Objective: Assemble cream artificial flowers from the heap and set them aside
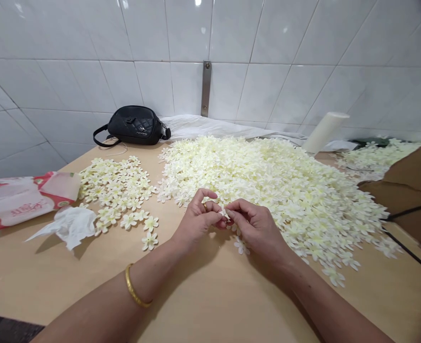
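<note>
Between my two hands is a small pale artificial flower [224,213], pinched at the fingertips and partly hidden by them. My left hand [200,213], with a ring on one finger, closes its thumb and fingers on the flower's left side. From the right, my right hand [255,226] pinches the same flower. Just beyond both hands spreads a large heap of cream-white artificial flowers [267,176]. One loose flower [241,245] lies on the table under my right hand. Left of my hands is a smaller, thinner group of similar flowers [119,188].
A red-and-white packet [28,197] and a crumpled tissue [67,226] lie on the left of the table [196,305]. At the back sit a black bag [135,125] and a white cloth [203,126]. A white roll [325,132] leans behind the heap; brown material [410,190] stands at right.
</note>
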Tool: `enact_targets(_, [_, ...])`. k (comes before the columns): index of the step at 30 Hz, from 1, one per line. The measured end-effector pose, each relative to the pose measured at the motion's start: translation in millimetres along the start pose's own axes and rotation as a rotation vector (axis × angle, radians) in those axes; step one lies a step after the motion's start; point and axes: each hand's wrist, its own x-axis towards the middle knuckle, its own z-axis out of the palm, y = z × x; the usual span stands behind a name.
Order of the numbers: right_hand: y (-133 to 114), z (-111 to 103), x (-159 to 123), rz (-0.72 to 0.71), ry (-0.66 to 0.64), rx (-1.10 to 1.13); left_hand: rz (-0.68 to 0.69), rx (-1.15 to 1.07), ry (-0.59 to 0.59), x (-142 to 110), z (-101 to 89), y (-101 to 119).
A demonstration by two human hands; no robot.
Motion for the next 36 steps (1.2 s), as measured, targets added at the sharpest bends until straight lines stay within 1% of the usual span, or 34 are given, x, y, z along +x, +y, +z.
enact_targets(7, [0.8,3.7,-0.7,-0.060,0.046,-0.061,-0.081,-0.055,0.016,2.9,-3.8,-7.5])
enact_targets(10, [1.7,4.6,-0.9,-0.092,0.065,-0.083,-0.093,-0.086,0.028,3.2,-3.5,-7.4])
enact_targets(14, [2.2,4.7,-1.1,-0.114,0.057,-0.097,-0.093,-0.099,0.042,3.1,-2.2,-6.6])
enact_targets(17, [2.5,4.7,-0.6,-0.095,0.056,-0.075,-0.089,-0.088,0.038,3.7,-2.5,-7.2])
enact_targets(23, [3.6,4.5,0.5,0.012,0.047,0.010,-0.093,-0.100,0.020,4.0,-3.4,-5.9])
enact_targets(26, [1.9,3.0,0.9,0.035,0.032,0.055,-0.095,-0.085,0.025,3.2,-2.4,-4.1])
enact_targets(32, [-2.9,-0.3,-0.2,-0.001,-0.049,0.084,-0.057,0.008,0.046,2.2,-0.8,-5.3])
enact_targets(34, [-3.7,0.3,-1.0,-0.011,-0.053,0.066,-0.029,0.055,0.046,2.1,0.1,-6.2])
enact_targets(36, [-4.7,1.8,-1.8,-0.024,-0.029,0.005,-0.009,0.088,0.046,2.3,0.9,-7.1])
